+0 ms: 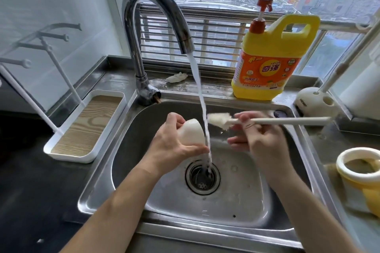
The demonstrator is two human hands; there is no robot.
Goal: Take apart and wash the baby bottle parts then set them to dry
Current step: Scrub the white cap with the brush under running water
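My left hand grips a white dome-shaped bottle cap over the steel sink, its open end turned right, just left of the running water stream. My right hand pinches the cream handle of a bottle brush; its white bristle head points left, close to the stream and a little apart from the cap. A yellow bottle part with a white ring stands on the counter at the right.
The chrome tap arches over the sink from the back. A yellow detergent jug stands on the back ledge. A white drying rack with a wood-pattern tray sits left; a white brush holder sits right.
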